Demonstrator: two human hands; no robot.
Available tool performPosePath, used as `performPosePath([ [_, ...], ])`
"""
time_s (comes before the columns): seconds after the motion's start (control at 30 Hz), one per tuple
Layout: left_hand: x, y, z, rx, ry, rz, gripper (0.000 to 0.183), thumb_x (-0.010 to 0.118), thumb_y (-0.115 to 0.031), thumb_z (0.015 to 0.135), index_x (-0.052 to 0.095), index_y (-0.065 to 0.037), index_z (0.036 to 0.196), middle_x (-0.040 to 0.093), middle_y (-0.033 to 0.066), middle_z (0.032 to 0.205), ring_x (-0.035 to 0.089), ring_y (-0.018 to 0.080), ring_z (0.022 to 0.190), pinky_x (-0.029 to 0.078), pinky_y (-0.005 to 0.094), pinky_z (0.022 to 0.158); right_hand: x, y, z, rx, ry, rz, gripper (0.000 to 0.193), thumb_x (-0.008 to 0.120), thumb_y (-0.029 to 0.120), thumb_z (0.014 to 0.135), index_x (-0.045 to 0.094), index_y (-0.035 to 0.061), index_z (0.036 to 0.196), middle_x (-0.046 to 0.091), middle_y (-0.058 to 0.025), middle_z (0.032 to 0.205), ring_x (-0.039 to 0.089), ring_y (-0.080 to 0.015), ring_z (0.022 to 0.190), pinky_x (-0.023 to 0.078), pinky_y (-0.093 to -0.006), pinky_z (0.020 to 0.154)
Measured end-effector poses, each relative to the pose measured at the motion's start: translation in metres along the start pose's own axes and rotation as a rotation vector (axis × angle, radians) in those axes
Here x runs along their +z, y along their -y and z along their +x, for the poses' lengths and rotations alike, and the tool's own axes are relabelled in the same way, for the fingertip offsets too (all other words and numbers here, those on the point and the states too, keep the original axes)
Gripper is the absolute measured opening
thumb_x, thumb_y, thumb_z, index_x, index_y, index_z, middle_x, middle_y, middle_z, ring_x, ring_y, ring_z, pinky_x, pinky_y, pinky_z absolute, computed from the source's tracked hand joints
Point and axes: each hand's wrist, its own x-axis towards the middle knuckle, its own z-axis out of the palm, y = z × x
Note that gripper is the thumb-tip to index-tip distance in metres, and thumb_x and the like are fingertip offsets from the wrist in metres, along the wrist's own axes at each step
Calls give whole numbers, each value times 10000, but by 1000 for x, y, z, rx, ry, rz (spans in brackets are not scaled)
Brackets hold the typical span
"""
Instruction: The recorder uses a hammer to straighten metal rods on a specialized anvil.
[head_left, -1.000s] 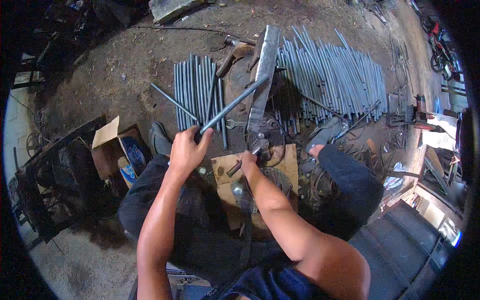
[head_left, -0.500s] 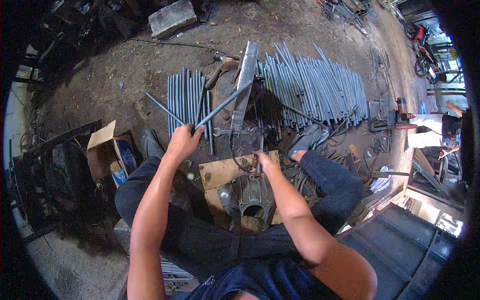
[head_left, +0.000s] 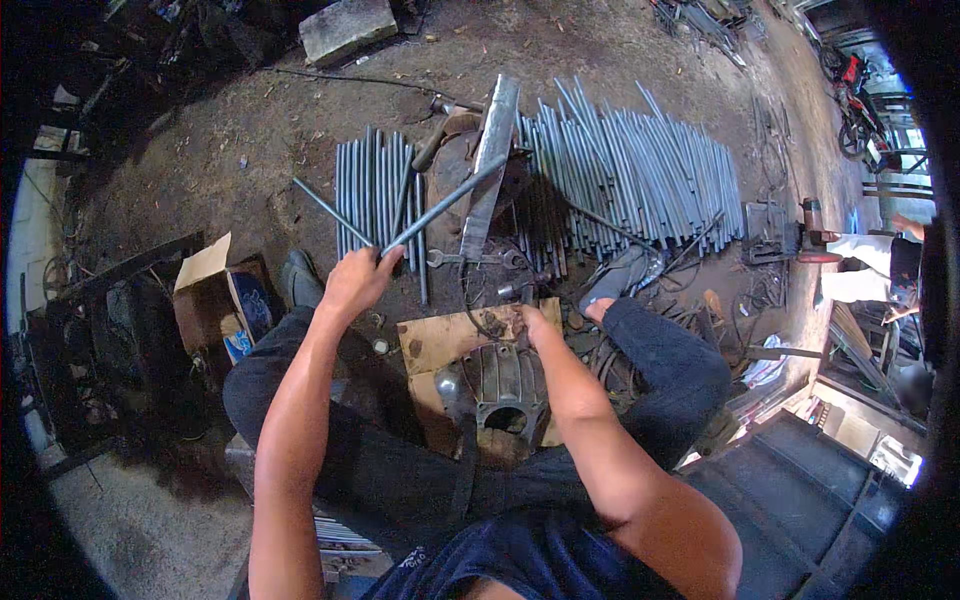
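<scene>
Crossing metal beam (head_left: pixel 500 125) edge: rod (head_left: pixel 445 206), clamped in left hand (head_left: pixel 352 285). Right hand (head_left: pixel 534 326) over cardboard (head_left: pixel 430 338), grip too blurred to tell. Dirt floor (head_left: pixel 490 40) beyond.

To the left of the steel beam (head_left: pixel 488 175), the rod (head_left: pixel 440 207) in the left hand (head_left: pixel 352 280) is barring sideways travel, its far end overlapping the beam in view. Further left, a row of rods (head_left: pixel 350 205) is occupying the ground; past that row, bare floor (head_left: pixel 240 190) is offering passage. To the beam's right, a large rod stack (head_left: pixel 650 175) is blocking low access. On the beam's near side, a wrench (head_left: pixel 495 260) and a ribbed casing (head_left: pixel 508 375) are obstructing entry.
</scene>
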Motion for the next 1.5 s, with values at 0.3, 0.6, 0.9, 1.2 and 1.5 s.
performPosePath([
  [0.3,5,18,-2,82,-81,-126,523,497,-439,899,600,71,848,582,275,715,592,415,719,446,448,671,-20,-39,57,-136,62,-7,253,487,281,870,523,104,693,411,-1,516,400,-146,429,331,-287,420],
  [0.6,7,46,-22,54,-142,-201,456,511,-390,904,604,53,961,590,265,745,589,395,731,447,427,689,58,-29,-8,71,50,209,121,495,181,869,566,93,827,554,-43,593,517,-210,500,457,-333,493],
  [0.9,6,30,-10,42,37,-289,565,465,-480,903,609,63,964,617,240,806,610,336,804,444,413,757,29,16,-28,-103,7,292,131,503,153,857,437,125,747,375,12,517,372,-102,413,322,-247,381],
  [1.2,34,29,-9,58,-35,-93,595,462,-519,885,636,47,827,606,295,805,586,443,831,443,489,755,47,155,-293,-706,93,-26,331,675,281,821,399,98,802,390,29,553,392,-77,407,327,-240,357],
  [1.5,50,28,-16,183,-246,76,567,433,-465,908,602,59,775,599,295,755,593,451,756,472,516,692,2,331,-664,-1695,441,-687,156,588,228,862,562,78,825,501,18,640,507,-52,637,400,-200,538],
])
